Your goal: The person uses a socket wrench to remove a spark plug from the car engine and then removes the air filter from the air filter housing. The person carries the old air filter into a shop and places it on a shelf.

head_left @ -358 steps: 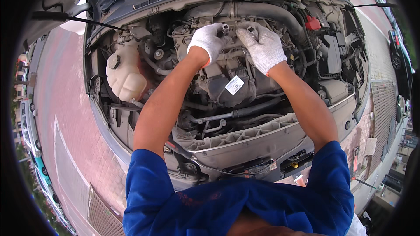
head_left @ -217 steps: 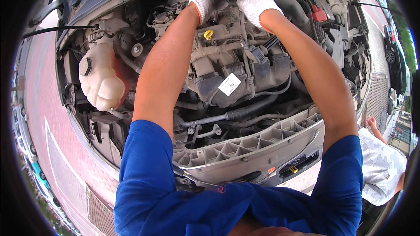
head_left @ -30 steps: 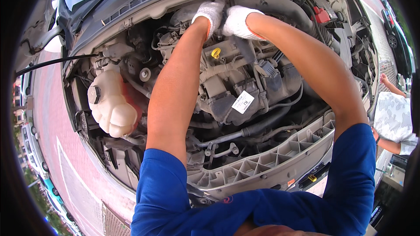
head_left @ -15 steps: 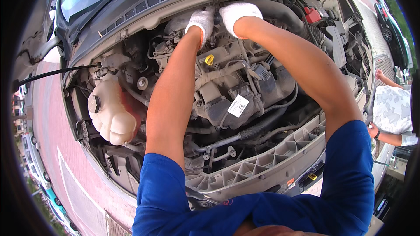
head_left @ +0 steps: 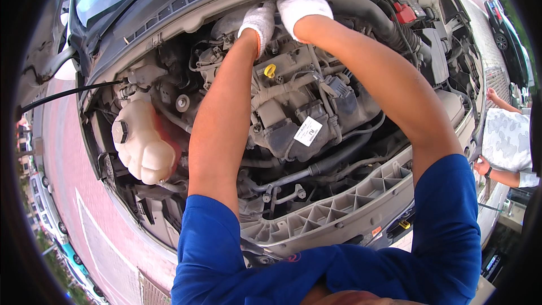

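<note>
Both my hands wear white knit gloves and reach to the back of a car engine, under the cowl edge. My left hand is beside a dark rounded intake part; its fingers point away and dip out of sight. Close on its right, my right hand bends over the rear of the engine, next to a thick black air hose. Its fingertips are hidden behind the engine too. Whatever either hand touches there does not show. A yellow dipstick handle stands nearer, below my hands.
A whitish coolant tank sits at the left, and a battery with a red terminal cover at the far right. The front crossmember runs before my chest. Another person in a patterned top stands at the right.
The view has shifted slightly. Both hands stay at the engine's rear; my right hand sits a little further left and closer to the cowl edge.
</note>
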Demonstrator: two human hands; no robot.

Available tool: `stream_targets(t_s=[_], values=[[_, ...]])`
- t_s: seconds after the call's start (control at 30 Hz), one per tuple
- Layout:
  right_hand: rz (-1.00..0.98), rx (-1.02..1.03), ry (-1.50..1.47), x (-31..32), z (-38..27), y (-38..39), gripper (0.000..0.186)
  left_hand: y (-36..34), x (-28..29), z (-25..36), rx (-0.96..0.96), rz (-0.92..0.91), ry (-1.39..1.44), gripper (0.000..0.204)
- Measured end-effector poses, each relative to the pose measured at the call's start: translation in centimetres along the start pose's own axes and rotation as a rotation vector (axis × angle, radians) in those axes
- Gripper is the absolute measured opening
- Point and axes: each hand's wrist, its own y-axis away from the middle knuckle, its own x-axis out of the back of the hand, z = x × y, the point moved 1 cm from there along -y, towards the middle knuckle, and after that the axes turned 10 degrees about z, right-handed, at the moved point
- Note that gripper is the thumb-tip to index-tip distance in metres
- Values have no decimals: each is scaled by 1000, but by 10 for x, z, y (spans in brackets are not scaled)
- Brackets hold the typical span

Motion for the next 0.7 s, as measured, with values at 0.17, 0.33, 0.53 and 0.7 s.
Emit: stream_targets(t_s=[0.17, 0.33, 0.53, 0.7], values=[[-241, -62, -311, 5, -10, 5, 22, -28, 7, -40, -310, -115, -75, 38], [-57, 16, -35, -5, 1, 0, 21, 3, 3, -13, 9, -65, 295, 40], [-197, -42, -144, -17, -1, -8, 17, -24, -14, -54, 22, -99, 398, 46], [-175, -56, -99, 7, -11, 6, 21, -21, -5, -67, 23, -169, 608, 41]])
